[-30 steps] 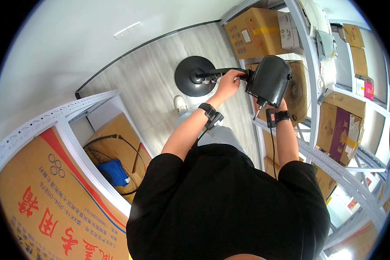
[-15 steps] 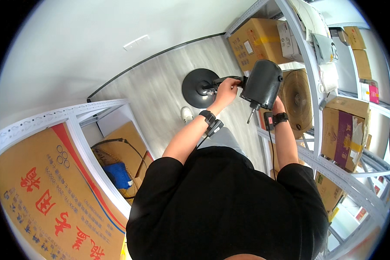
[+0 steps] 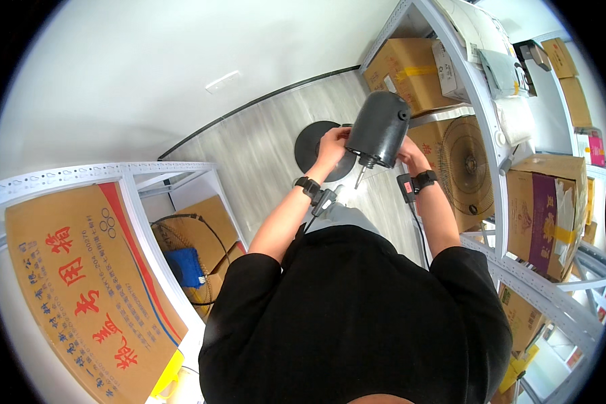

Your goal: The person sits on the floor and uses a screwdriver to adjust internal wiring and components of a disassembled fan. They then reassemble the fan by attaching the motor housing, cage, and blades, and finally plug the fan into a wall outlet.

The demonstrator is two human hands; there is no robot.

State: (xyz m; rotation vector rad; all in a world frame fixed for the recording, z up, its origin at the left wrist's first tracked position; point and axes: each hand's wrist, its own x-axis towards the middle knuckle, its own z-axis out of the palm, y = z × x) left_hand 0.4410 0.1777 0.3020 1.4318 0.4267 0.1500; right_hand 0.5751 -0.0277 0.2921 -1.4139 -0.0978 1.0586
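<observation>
A black fan motor housing [image 3: 378, 129], cylindrical with a bare metal shaft pointing toward me, is up between my two hands. My left hand [image 3: 332, 146] has its fingers curled at the left edge of the housing, their tips partly hidden behind it. On the opposite side, my right hand [image 3: 411, 152] grips the housing's lower right edge, with some fingers out of sight. Below, a round black stand base [image 3: 308, 149] rests on the floor, partly covered by my left hand and the motor.
A metal shelf [image 3: 481, 111] on the right holds cartons, and a round fan grille [image 3: 466, 165] stands against a box there. To the left, another shelf [image 3: 124, 176] carries a large printed carton [image 3: 91, 283]. A white wall [image 3: 148, 74] rises ahead.
The motor has shifted left and now sits closer above the stand base, with both hands moving along with it. My view has shifted slightly.
</observation>
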